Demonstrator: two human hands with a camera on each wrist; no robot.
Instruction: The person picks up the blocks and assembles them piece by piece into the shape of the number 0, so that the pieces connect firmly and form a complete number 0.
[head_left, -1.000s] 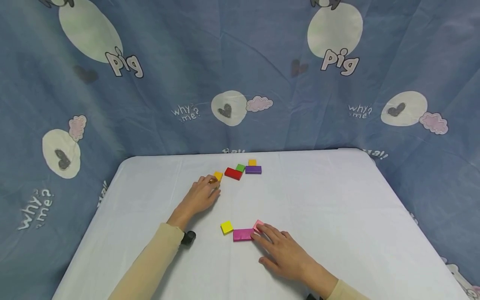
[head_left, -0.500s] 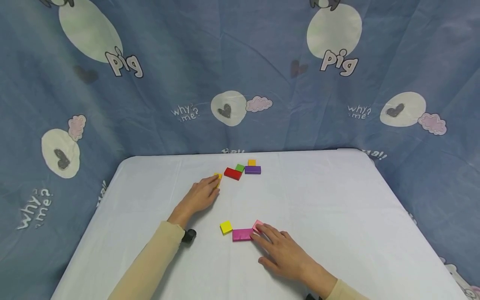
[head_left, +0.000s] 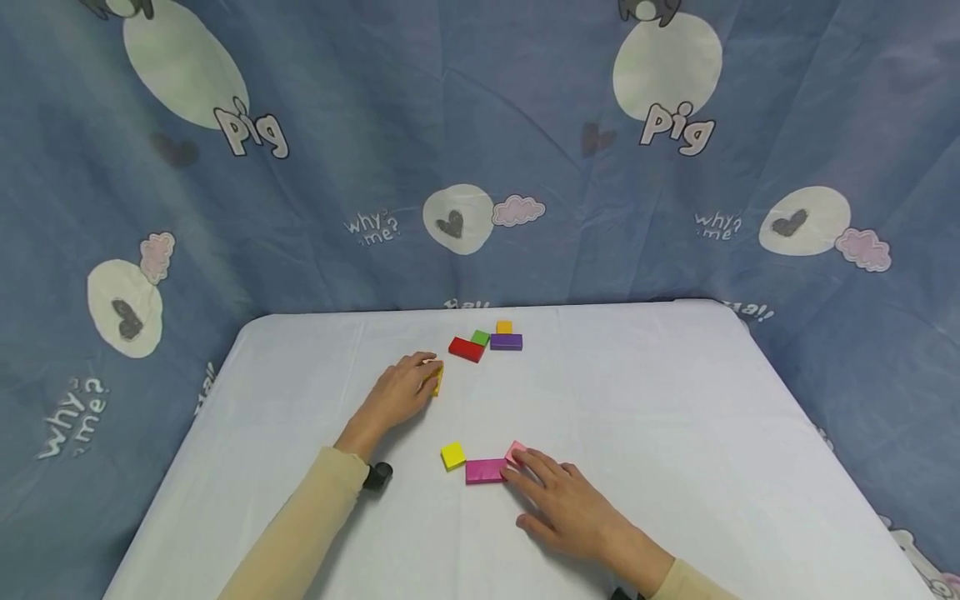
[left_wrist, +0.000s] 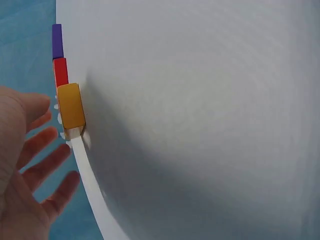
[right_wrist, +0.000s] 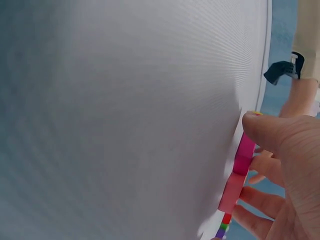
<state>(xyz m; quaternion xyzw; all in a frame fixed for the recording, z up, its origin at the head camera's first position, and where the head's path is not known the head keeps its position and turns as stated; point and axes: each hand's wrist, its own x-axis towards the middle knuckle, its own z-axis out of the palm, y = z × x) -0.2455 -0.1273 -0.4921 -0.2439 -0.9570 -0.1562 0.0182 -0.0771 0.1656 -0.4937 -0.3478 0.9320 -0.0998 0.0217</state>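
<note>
Hands apart, fingers loose, neither gripping: left hand [head_left: 395,393] is nearer the orange-yellow block [left_wrist: 71,106], which lies right at its fingertips, long axis running roughly away from the person; right hand [head_left: 572,506] is at the pink block [right_wrist: 232,192].

In head view, the left grip [head_left: 397,392] partly hides an orange block [head_left: 439,381]

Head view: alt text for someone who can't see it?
A person's left hand is at an amber block, the right hand at a pink block and a magenta block, on a white table. A yellow block sits left of the magenta block; farther off lie a red block, a green block, a purple block and an orange block.
</note>
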